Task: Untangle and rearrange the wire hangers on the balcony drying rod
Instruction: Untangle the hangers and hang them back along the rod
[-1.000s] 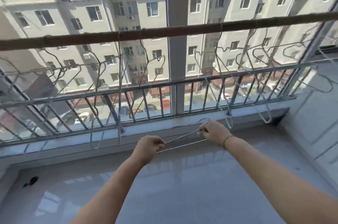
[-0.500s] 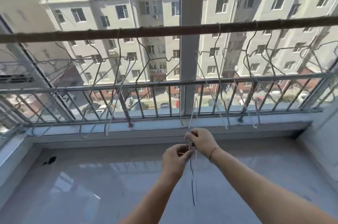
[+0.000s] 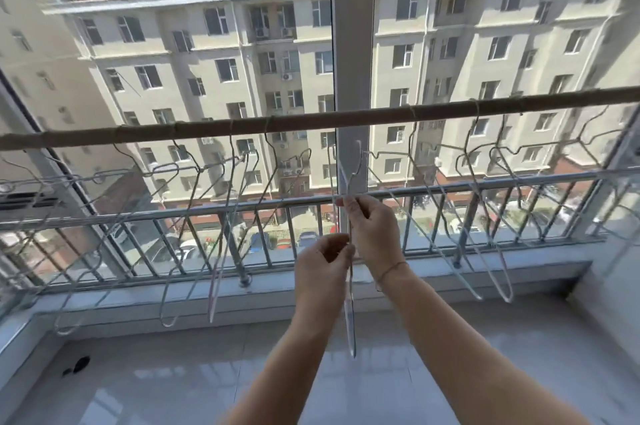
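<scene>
A brown drying rod (image 3: pixel 311 121) crosses the view at mid height. Several thin wire hangers hang from it, one tangled cluster on the left (image 3: pixel 214 202) and another on the right (image 3: pixel 485 189). In the middle I hold one loose wire hanger (image 3: pixel 349 313) upright and edge-on, its hook (image 3: pixel 356 161) just below the rod. My right hand (image 3: pixel 372 234) pinches its wire high up. My left hand (image 3: pixel 327 265) pinches it a little lower.
A metal railing (image 3: pixel 450 187) with vertical bars stands behind the hangers, above a grey ledge (image 3: pixel 284 293). A white window post (image 3: pixel 351 43) rises in the middle. Glossy floor tiles (image 3: pixel 173 383) lie below, with a small dark object (image 3: pixel 78 364) at the left.
Both hands have risen, lifting the hanger from low and flat to upright near the rod. The camera has tilted up, showing more of the building opposite.
</scene>
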`<state>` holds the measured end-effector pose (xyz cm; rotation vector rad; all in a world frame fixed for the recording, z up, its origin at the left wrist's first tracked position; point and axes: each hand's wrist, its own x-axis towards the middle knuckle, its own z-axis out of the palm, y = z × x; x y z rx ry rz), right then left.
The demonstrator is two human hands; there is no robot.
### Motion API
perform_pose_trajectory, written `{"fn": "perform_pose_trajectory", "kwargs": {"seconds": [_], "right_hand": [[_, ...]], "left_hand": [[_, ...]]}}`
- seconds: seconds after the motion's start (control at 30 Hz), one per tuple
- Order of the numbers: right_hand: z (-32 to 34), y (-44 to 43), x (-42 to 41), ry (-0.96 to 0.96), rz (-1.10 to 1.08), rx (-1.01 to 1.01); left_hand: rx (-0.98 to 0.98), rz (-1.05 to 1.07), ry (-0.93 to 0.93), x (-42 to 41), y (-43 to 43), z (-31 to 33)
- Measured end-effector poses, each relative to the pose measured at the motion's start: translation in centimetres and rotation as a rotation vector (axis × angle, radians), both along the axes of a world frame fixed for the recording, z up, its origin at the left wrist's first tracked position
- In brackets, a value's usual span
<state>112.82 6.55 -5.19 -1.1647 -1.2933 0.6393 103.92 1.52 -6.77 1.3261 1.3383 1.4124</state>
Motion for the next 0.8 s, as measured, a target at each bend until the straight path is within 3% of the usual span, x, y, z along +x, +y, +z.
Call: {"fn": "perform_pose_trajectory", "kwargs": {"seconds": [0.17,0.53,0.63,0.8], "right_hand": [[3.6,2.5,-0.1,0.003,-0.029,0.037],[3.4,2.9,0.6,-0.124,-0.133,-0.067],[4.2,1.6,0.9,-0.171,-0.184,-0.024],[6.7,-1.1,3.8,-0.188,-0.260,0.096]], "left_hand": [[0.065,-0.003,-0.031,0.5,2.5,3.0],[0.046,0.013,0.037,1.0,3.7,2.8],[0.164,0.079,0.157,1.3,3.4,3.6],[0.273,-0.012,0.114,3.5,2.7,6.2]]}}
